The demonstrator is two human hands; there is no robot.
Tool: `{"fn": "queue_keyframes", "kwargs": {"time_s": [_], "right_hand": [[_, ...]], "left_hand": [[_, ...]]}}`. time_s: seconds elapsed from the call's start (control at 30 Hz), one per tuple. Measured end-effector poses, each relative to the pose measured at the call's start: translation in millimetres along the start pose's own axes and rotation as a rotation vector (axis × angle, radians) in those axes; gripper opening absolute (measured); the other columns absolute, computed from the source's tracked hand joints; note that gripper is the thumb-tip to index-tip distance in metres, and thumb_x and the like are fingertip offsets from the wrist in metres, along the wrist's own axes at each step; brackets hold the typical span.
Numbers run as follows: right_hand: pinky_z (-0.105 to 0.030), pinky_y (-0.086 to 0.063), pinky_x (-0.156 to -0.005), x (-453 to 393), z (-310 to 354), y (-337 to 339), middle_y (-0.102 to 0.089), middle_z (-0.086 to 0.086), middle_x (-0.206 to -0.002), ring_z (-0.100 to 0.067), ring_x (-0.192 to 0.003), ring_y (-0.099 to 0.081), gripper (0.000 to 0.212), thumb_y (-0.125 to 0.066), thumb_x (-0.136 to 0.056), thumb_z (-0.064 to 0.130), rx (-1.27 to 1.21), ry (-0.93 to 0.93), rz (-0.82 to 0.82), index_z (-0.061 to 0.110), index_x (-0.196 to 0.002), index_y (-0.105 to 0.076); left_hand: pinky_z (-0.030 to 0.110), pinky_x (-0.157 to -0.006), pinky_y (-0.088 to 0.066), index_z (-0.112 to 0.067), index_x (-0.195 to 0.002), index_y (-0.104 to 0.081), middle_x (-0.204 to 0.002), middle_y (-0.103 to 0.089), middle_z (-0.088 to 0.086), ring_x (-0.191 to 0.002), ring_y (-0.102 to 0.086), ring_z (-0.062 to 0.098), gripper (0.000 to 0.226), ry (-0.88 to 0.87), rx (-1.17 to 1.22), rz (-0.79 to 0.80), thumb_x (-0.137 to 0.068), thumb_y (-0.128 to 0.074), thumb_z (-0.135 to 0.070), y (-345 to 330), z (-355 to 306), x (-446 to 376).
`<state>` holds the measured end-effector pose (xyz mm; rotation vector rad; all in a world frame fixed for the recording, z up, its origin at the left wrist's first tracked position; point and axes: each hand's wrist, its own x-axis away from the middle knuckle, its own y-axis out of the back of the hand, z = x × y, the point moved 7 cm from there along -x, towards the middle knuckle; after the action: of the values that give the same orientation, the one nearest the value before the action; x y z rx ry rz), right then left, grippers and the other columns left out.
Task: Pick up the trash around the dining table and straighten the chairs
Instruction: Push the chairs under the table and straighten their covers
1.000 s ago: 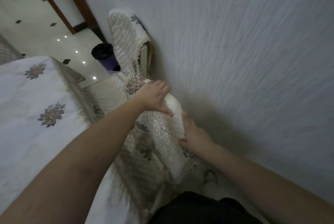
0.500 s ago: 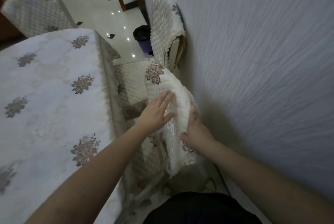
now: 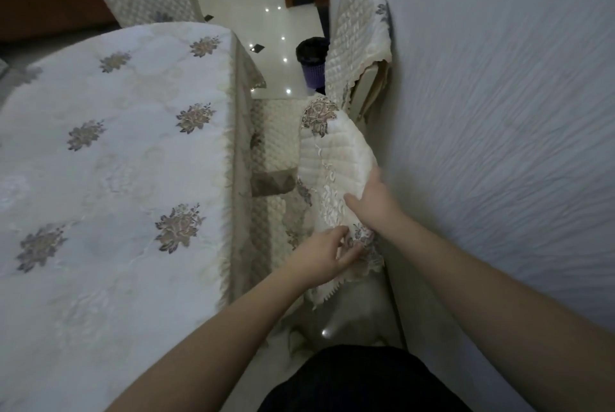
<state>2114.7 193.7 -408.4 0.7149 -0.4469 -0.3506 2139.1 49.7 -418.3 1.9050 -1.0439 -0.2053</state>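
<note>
The table (image 3: 109, 152), under a flowered cloth, fills the left; the near chair (image 3: 336, 158) stands between it and the right wall; a second chair (image 3: 359, 45) stands farther; the right hand (image 3: 372, 200) grips the chair's quilted cover; the left hand (image 3: 324, 258) pinches its lower hem.

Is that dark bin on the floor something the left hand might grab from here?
Probably not. The left hand is busy on the near chair cover, and the bin stands farther off, past that chair, beside the far chair.
</note>
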Motion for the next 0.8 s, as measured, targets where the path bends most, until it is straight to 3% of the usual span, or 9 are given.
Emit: {"fn": "queue_keyframes", "kwargs": {"time_s": [0.13, 0.23, 0.33, 0.47, 0.67, 0.8], "right_hand": [[-0.035, -0.044, -0.092, 2.5, -2.4, 1.4, -0.046, -0.02, -0.137, -0.036, -0.119, -0.051, 0.091, -0.065, -0.082, 0.031, -0.009, 0.012, -0.014, 0.007, -0.147, -0.006], [-0.038, -0.049, -0.088, 3.9, -1.2, 1.6, -0.055, -0.022, -0.123, -0.038, -0.109, -0.055, 0.083, -0.064, -0.082, 0.028, -0.004, 0.014, -0.007, 0.004, -0.142, -0.012], [-0.042, -0.048, -0.088, 3.9, 0.2, 1.9, -0.057, -0.023, -0.121, -0.038, -0.108, -0.056, 0.08, -0.062, -0.083, 0.03, 0.041, 0.02, 0.021, 0.002, -0.14, -0.013], [-0.04, -0.046, -0.093, 0.8, 2.5, -1.5, -0.049, -0.021, -0.134, -0.036, -0.116, -0.052, 0.089, -0.061, -0.087, 0.032, 0.113, -0.02, 0.159, 0.002, -0.145, 0.0], [-0.044, -0.036, -0.106, -1.0, 8.0, -14.9, -0.025, -0.02, -0.151, -0.035, -0.133, -0.037, 0.094, -0.062, -0.086, 0.035, 0.128, -0.001, 0.178, -0.001, -0.145, 0.001], [-0.043, -0.038, -0.104, -6.0, 16.7, -19.7, -0.03, -0.021, -0.149, -0.037, -0.13, -0.04, 0.09, -0.062, -0.087, 0.035, 0.152, 0.003, 0.186, 0.0, -0.144, -0.002]], "left_hand": [[0.039, -0.066, -0.045, -0.015, -0.101, -0.047, -0.099, -0.065, 0.011, -0.092, -0.062, 0.032, 0.054, 0.14, -0.089, -0.112, -0.085, -0.049, -0.066, -3.4, -11.5, 1.5], [0.037, -0.059, -0.037, -0.016, -0.09, -0.039, -0.089, -0.065, 0.014, -0.084, -0.063, 0.036, 0.055, 0.264, -0.105, -0.179, -0.083, -0.047, -0.07, -6.3, -20.4, -1.9], [0.036, -0.062, -0.037, -0.013, -0.094, -0.042, -0.094, -0.066, 0.014, -0.089, -0.064, 0.035, 0.061, 0.351, -0.073, -0.171, -0.081, -0.048, -0.072, -9.1, -19.5, -7.5], [0.037, -0.071, -0.043, -0.007, -0.105, -0.05, -0.103, -0.064, 0.018, -0.097, -0.061, 0.037, 0.06, 0.391, -0.091, -0.109, -0.086, -0.048, -0.064, -10.7, -15.7, -10.4], [0.036, -0.065, -0.041, -0.009, -0.1, -0.049, -0.097, -0.065, 0.016, -0.091, -0.062, 0.035, 0.056, 0.371, -0.082, -0.103, -0.085, -0.048, -0.064, -9.4, -3.2, -1.7], [0.037, -0.064, -0.042, -0.012, -0.097, -0.047, -0.094, -0.065, 0.014, -0.089, -0.063, 0.035, 0.058, 0.395, -0.053, -0.116, -0.084, -0.047, -0.068, -5.7, 5.5, 0.9]]}}
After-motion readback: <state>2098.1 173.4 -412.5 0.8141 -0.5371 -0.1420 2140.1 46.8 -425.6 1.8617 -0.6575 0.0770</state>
